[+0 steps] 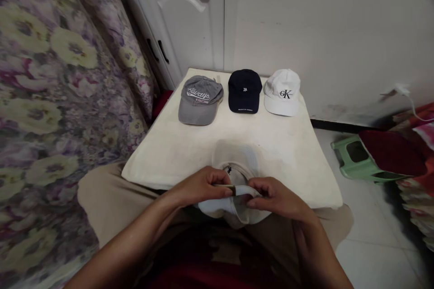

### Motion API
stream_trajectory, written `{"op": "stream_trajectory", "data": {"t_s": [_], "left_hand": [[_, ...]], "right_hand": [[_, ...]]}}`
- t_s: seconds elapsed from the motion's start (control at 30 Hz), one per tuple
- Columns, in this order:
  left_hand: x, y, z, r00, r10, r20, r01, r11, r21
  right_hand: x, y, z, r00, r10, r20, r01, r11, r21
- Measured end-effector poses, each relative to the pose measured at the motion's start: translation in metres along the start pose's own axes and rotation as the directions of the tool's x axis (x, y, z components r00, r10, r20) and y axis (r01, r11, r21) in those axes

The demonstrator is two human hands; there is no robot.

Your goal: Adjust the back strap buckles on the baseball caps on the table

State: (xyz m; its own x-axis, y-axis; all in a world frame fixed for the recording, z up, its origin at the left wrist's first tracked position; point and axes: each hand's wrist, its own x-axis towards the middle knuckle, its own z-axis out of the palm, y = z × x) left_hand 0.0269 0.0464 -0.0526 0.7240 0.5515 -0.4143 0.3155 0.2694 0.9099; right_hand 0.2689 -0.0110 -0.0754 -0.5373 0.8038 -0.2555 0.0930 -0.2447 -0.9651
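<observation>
A cream cap (237, 158) lies at the near edge of the small white table (169, 149), its back strap toward me. My left hand (200, 186) and my right hand (276, 198) both pinch the cap's rear strap, fingers closed on it from either side. Along the table's far edge sit three more caps in a row: a grey cap (199, 99) with white lettering, a navy cap (244, 90), and a white cap (282, 92) with a black logo.
A bed with a floral cover (57, 99) fills the left side. White cabinet doors (190, 18) and a white wall stand behind the table. To the right on the tiled floor is a green plastic stool (359, 158) with a dark red cushion.
</observation>
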Motion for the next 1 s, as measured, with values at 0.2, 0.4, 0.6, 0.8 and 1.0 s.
{"op": "stream_trajectory", "data": {"t_s": [0.2, 0.4, 0.6, 0.8, 1.0], "left_hand": [[0.001, 0.001, -0.01, 0.997, 0.03, 0.077, -0.03, 1.0, 0.007], [0.003, 0.002, -0.012, 0.991, 0.049, 0.125, -0.05, 0.999, 0.003], [0.011, 0.015, -0.013, 0.95, 0.037, 0.31, -0.002, 0.994, -0.11], [0.018, 0.022, -0.013, 0.932, 0.068, 0.356, 0.005, 0.98, -0.199], [0.013, 0.022, -0.015, 0.959, 0.077, 0.273, -0.035, 0.987, -0.157]], "right_hand": [[-0.003, 0.013, -0.012, 0.996, -0.041, 0.082, 0.017, 0.961, 0.274], [0.004, 0.016, -0.016, 0.994, -0.111, 0.009, 0.104, 0.956, 0.276], [0.003, 0.011, -0.017, 0.991, -0.137, 0.006, 0.131, 0.958, 0.257], [0.005, 0.016, -0.017, 0.989, -0.14, -0.042, 0.146, 0.947, 0.288], [0.005, 0.017, -0.023, 0.982, -0.129, -0.14, 0.163, 0.949, 0.27]]}}
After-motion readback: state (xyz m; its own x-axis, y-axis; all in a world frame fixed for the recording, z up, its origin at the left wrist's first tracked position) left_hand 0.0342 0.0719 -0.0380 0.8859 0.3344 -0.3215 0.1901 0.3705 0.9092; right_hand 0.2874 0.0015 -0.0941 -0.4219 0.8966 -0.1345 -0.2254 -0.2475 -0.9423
